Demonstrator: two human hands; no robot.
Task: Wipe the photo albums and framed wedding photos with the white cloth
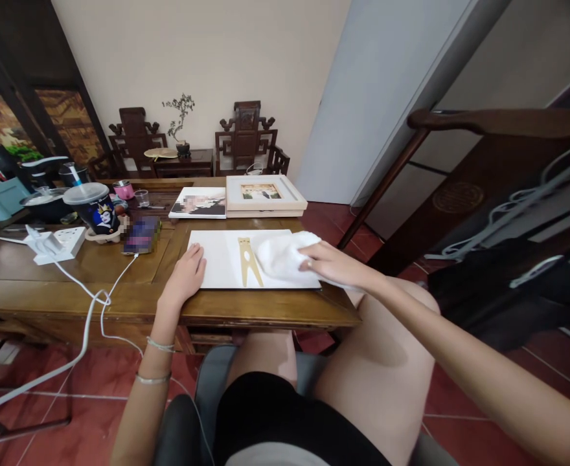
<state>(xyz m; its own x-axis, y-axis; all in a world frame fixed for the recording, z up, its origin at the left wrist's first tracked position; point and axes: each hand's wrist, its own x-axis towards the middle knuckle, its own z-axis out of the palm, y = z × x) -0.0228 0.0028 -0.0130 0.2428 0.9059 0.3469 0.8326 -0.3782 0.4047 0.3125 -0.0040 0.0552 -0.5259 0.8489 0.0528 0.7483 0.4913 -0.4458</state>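
Observation:
A flat white rectangular panel (217, 262) lies near the table's front edge, with a tan A-shaped piece (245, 259) on its middle that looks like a picture-frame stand. At the panel's left edge, my left hand (188, 275) rests with fingers laid over the border, not wrapped round anything. My right hand (331, 262) is closed on a white cloth (282, 255), which is bunched up and touches the panel's right part. Part of the cloth hangs past the panel's right edge, and my palm is hidden behind my fingers.
Behind the panel lie a framed picture (265, 197) on a box and a photo panel (200, 202). To the left are a phone (142, 236) on a charging cable, a lidded cup (98, 210) and a power strip (61, 246). A wooden chair (460, 194) stands at right.

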